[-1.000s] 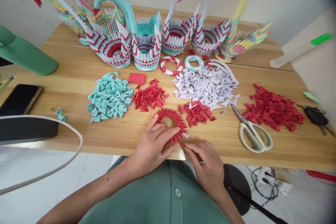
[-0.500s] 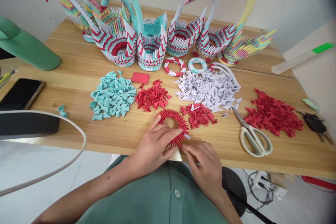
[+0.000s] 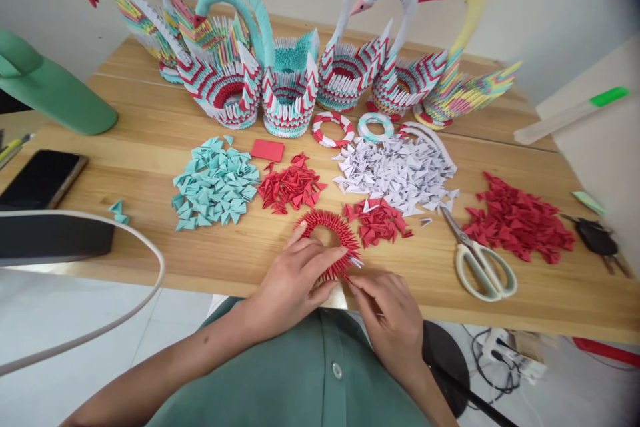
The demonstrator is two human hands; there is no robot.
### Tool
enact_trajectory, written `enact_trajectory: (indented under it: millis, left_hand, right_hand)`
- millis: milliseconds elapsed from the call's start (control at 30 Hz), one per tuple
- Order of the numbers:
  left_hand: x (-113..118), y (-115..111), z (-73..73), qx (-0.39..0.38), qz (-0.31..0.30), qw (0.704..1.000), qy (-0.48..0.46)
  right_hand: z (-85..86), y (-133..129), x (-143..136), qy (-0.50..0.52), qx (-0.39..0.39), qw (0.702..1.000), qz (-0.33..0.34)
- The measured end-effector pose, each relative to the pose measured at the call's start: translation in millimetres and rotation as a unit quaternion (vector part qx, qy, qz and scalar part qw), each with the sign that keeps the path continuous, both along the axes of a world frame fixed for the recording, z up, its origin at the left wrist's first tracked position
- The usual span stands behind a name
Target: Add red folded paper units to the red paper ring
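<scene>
A spiky ring of red folded paper pieces (image 3: 333,223) rests at the table's front edge, with a few white tips at its right side. My left hand (image 3: 300,273) holds the ring, its fingers over the ring's left and lower parts. Just to the right, my right hand (image 3: 387,310) pinches a small red piece (image 3: 347,277) near the ring's lower right edge. Behind the ring lie a small red pile (image 3: 291,185), a second red pile (image 3: 379,221), a turquoise pile (image 3: 217,183) and a white pile (image 3: 395,172) of folded pieces.
Several paper swans, one turquoise and white (image 3: 289,103), stand along the back. Scissors (image 3: 483,263) and a larger red pile (image 3: 520,217) lie right, beside keys (image 3: 597,237). A phone (image 3: 43,180), green bottle (image 3: 60,93) and white cable (image 3: 150,247) are left.
The view has shifted slightly. My right fingertips, with the small red piece, are a little farther from the ring's lower edge; my left hand still holds the ring.
</scene>
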State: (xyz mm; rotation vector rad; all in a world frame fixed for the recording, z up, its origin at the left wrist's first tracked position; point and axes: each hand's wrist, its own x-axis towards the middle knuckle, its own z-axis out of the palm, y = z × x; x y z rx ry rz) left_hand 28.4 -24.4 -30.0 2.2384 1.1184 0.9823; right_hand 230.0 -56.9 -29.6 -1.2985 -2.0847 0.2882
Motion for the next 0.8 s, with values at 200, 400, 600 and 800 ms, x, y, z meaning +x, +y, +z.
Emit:
enact_trajectory:
  millis: [200,400,600,800]
  left_hand:
    - [0.5,-0.3,0.6,0.002,0.003,1.0,0.003]
    - [0.6,0.4,0.1,0.005,0.002,1.0,-0.002]
    - [0.5,0.0,1.4,0.002,0.005,1.0,-0.006]
    - [0.1,0.5,0.7,-0.004,-0.003,1.0,-0.008]
  right_hand:
    - [-3.0,-5.9,6.4,0.022,-0.009,0.999,-0.029]
    - [-2.9,-7.0,5.0,0.019,-0.015,0.999,-0.041]
    - [-3.1,-5.8,4.5,0.018,-0.012,0.999,-0.037]
    - [-4.7,-6.1,5.4,0.033,-0.013,0.998,-0.044]
